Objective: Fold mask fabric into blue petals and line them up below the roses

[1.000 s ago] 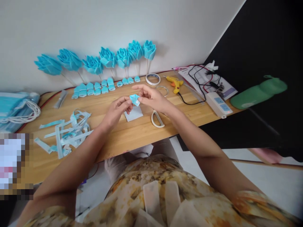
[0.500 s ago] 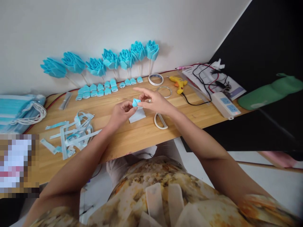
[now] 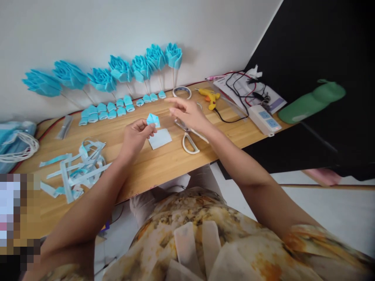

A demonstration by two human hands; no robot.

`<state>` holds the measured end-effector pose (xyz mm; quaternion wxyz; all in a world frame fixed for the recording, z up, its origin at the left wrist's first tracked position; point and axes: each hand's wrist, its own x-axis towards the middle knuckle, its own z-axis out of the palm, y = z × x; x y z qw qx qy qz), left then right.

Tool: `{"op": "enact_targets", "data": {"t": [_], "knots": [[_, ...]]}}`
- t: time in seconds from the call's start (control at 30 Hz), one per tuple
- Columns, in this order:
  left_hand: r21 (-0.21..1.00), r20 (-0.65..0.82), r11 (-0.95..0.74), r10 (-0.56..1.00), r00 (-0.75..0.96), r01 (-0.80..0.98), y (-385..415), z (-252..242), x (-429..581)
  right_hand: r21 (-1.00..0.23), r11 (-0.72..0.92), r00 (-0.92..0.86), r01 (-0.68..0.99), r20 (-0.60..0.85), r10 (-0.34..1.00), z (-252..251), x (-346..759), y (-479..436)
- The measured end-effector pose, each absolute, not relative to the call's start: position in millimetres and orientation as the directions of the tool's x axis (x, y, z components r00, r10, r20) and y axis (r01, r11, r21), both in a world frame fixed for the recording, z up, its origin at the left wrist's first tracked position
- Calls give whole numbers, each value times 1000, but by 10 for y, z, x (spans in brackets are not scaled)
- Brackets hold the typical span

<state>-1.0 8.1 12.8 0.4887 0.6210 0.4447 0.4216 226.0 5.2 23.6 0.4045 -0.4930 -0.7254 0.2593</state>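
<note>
Between the thumb and fingers of my left hand (image 3: 134, 136) is a small folded piece of blue fabric (image 3: 152, 119), its pointed end up. My right hand (image 3: 190, 114) hovers to the right of it, apart from the piece, with the index finger stretched out and nothing visible in its grasp. A pale blue square of fabric (image 3: 161, 140) lies flat on the table just below my left hand. Under my right hand and wrist lie white-handled scissors (image 3: 191, 152), partly covered. Rows of similar folded blue pieces (image 3: 103, 114) sit farther back.
Several blue fabric flowers on sticks (image 3: 120, 70) lean against the wall. Cut strips (image 3: 66, 181) lie in a heap at the left, near blue masks (image 3: 14, 136). At the right are a yellow glue gun (image 3: 209, 97), a tape roll (image 3: 174, 93), a power strip (image 3: 263, 119) and a green bottle (image 3: 312, 102).
My right hand has come away from the folded blue piece, which stays in my left hand. The hands have separated, uncovering more of the pale square. The view has shifted right.
</note>
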Motion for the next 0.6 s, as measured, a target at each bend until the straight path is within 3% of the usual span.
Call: {"op": "enact_targets", "data": {"t": [0.23, 0.43, 0.6], "knots": [[986, 104, -133, 962, 253, 99, 70, 148, -9, -504, 134, -94, 853, 104, 990, 165, 2540, -81], [982, 79, -119, 963, 258, 146, 77, 130, -2, -360, 66, -63, 930, 21, 998, 155, 2404, 76], [983, 74, -115, 963, 260, 145, 86, 121, -7, -315, 60, -73, 947, -28, 997, 174, 2405, 232]]}}
